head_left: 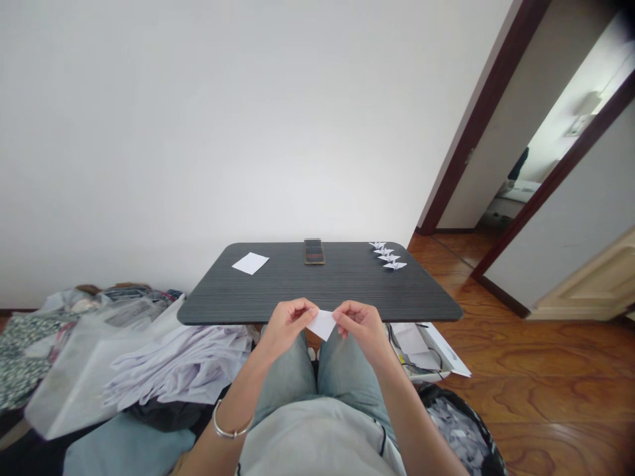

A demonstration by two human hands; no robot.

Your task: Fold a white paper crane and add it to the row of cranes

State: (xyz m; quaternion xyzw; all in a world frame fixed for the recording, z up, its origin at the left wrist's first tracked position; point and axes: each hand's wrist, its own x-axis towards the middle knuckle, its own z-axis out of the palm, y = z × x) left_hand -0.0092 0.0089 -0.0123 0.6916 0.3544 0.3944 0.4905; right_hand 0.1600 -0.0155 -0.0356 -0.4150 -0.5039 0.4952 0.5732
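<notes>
A small folded white paper (pixel 321 324) is pinched between both my hands just in front of the near edge of the dark table (pixel 278 291), above my knees. My left hand (pixel 286 322) grips its left end with closed fingers; a silver bangle sits on that wrist. My right hand (pixel 361 322) grips the right end, fingers curled. Several folded white paper cranes (pixel 388 255) stand in a row at the table's far right. A flat white sheet (pixel 251 263) lies at the far left.
A small dark box-like object (pixel 314 252) stands at the table's far middle. Clothes and white bags (pixel 124 357) are piled on the left. An open box (pixel 426 347) and a dark bin of paper scraps (pixel 456 423) sit on the right on the wooden floor. A doorway opens at the right.
</notes>
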